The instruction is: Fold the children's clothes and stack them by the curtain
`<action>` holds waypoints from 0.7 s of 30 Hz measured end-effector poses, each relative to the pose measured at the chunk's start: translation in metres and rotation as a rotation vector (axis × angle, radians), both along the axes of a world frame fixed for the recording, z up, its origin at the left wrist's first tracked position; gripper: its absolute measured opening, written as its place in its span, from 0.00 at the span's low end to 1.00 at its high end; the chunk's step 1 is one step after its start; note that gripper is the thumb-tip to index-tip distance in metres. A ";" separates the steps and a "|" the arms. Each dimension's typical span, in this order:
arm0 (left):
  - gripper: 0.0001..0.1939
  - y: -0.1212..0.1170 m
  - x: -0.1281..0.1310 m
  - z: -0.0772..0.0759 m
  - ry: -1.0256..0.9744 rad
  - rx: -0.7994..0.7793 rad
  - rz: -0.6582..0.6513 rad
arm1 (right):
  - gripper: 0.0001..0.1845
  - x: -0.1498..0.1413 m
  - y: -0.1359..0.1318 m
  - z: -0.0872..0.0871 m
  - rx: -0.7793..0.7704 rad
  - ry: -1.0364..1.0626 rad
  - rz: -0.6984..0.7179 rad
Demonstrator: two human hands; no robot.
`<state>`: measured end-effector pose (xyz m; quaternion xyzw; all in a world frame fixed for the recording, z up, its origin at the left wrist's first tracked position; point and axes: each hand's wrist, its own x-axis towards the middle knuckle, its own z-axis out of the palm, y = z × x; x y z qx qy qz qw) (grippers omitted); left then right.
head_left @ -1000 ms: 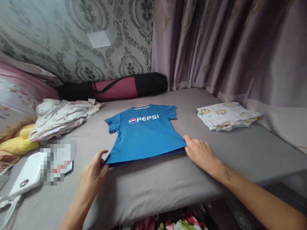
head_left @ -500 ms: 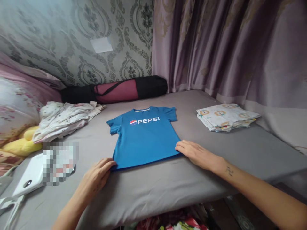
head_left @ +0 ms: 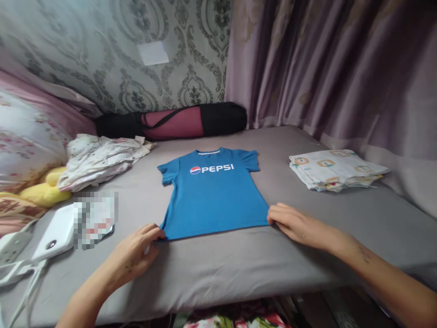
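Note:
A blue T-shirt (head_left: 218,200) with a white PEPSI print lies spread flat, face up, on the grey bed sheet (head_left: 211,273). Its collar points away from me and its hem lies toward me. My left hand (head_left: 141,246) pinches the near left hem corner. At the near right corner, my right hand (head_left: 297,225) grips the hem, its fingers curled over the edge. Between the two hands the hem runs nearly straight. The thumb tips are partly hidden.
Folded white printed cloths (head_left: 337,168) lie to the right. On the left are a crumpled white cloth (head_left: 102,157), a yellow plush item (head_left: 48,189), a white power bank (head_left: 59,230) and cables (head_left: 34,282). A black and maroon rolled bag (head_left: 177,122) lies along the wall.
The shirt's hem is now pulled wider and straighter between both hands, with my right hand a little farther right. The whole view has shifted slightly.

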<state>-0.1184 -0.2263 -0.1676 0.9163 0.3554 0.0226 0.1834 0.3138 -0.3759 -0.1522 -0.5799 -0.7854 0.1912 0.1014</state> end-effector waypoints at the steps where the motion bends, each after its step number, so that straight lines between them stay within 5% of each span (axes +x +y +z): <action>1: 0.12 -0.002 0.001 0.006 -0.015 -0.041 -0.005 | 0.13 0.002 -0.001 0.003 -0.037 -0.007 0.001; 3: 0.11 -0.002 0.009 0.015 -0.073 -0.067 0.015 | 0.12 0.004 0.004 0.010 -0.099 -0.030 0.008; 6: 0.12 0.010 0.035 0.014 -0.199 0.116 0.134 | 0.14 -0.012 0.030 0.012 -0.024 -0.027 0.003; 9: 0.15 0.030 0.075 -0.004 -0.257 0.249 0.069 | 0.20 -0.050 0.074 -0.006 0.178 -0.008 -0.071; 13: 0.21 0.044 0.119 -0.037 -0.163 0.260 -0.106 | 0.30 -0.080 0.124 -0.045 0.193 -0.165 -0.083; 17: 0.28 0.042 0.124 -0.054 -0.012 0.232 -0.068 | 0.35 -0.048 0.138 -0.068 0.148 -0.253 -0.202; 21: 0.28 0.033 0.113 -0.049 0.033 0.230 -0.084 | 0.37 -0.008 0.128 -0.073 0.161 -0.288 -0.321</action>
